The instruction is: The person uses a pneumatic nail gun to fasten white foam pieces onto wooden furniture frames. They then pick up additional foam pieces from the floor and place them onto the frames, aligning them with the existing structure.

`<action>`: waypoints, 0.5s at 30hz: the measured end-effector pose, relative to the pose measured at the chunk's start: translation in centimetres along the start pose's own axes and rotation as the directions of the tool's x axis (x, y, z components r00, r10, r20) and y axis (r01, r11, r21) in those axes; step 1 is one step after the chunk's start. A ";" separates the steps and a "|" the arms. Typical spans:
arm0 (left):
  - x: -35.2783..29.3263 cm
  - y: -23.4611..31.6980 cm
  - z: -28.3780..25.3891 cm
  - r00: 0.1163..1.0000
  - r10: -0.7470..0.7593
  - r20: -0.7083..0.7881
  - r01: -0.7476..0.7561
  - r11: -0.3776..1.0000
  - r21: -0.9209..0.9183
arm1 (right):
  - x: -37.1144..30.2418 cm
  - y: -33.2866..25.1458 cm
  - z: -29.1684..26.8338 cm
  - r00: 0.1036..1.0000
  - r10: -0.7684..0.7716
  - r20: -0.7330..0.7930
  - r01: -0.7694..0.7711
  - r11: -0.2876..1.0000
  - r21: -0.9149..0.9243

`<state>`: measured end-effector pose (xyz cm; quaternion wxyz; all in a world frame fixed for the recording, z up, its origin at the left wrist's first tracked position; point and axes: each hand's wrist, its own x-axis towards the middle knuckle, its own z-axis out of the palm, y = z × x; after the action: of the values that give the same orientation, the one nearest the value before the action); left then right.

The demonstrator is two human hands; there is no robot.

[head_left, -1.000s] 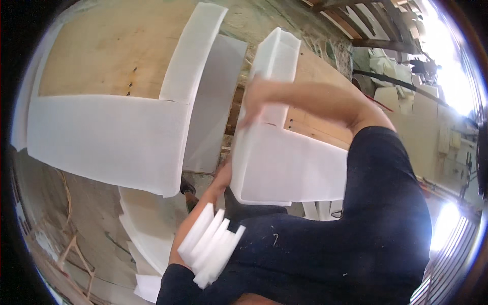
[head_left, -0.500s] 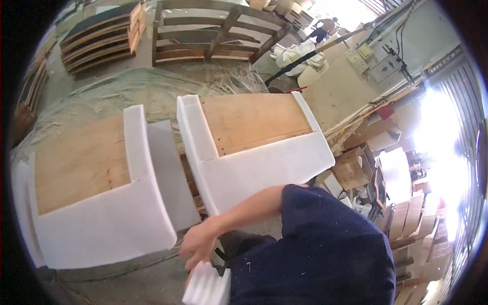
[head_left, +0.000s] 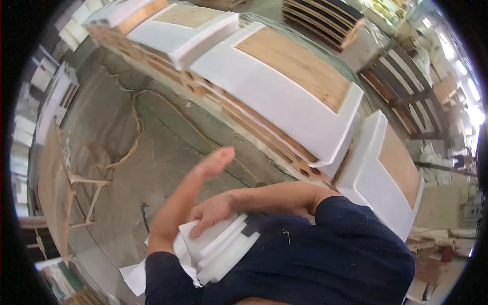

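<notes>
Against my body lies a stack of white foam strips (head_left: 223, 254), bundled in layers. My right hand (head_left: 213, 212) grips its upper edge, with the thumb over a flat white face and the other fingers partly hidden. My left hand (head_left: 218, 160) is raised in front of me over the floor, apart from the foam. Motion blurs it, but its fingers look stretched out and nothing shows in them. A loose white sheet (head_left: 134, 278) hangs beside my left sleeve.
White-padded frames with wooden panels (head_left: 295, 63) stand in a row from far left to right. A yellowish cable (head_left: 136, 119) snakes over the floor (head_left: 168, 152). A wooden frame (head_left: 56, 188) stands at left; stacked curved boards (head_left: 323, 20) lie at the back.
My view has swung left, so the padded frames sit farther right and more of the row shows. My left hand has come into view. My right hand now grips the foam strips.
</notes>
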<state>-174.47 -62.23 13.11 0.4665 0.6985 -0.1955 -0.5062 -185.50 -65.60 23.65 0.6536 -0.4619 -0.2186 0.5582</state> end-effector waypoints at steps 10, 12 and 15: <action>4.0 20.3 -10.0 0.843 0.535 -0.050 -0.537 0.842 -0.059 | 12.2 3.5 -16.6 0.875 -0.244 -0.418 0.273 0.962 0.010; 3.9 18.8 -14.7 0.876 0.481 0.034 -0.482 0.874 0.062 | 11.0 -1.1 -21.3 0.800 0.081 -0.595 0.003 0.990 0.138; 4.8 15.9 -25.6 0.913 0.403 -0.070 -0.389 0.908 0.156 | 8.1 -5.9 -26.8 0.607 -0.157 -0.779 0.158 0.985 -0.076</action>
<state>-146.53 -61.99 25.42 0.5190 0.6997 -0.3440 -0.3503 -158.67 -67.44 13.98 0.7300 -0.6373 0.0476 0.2422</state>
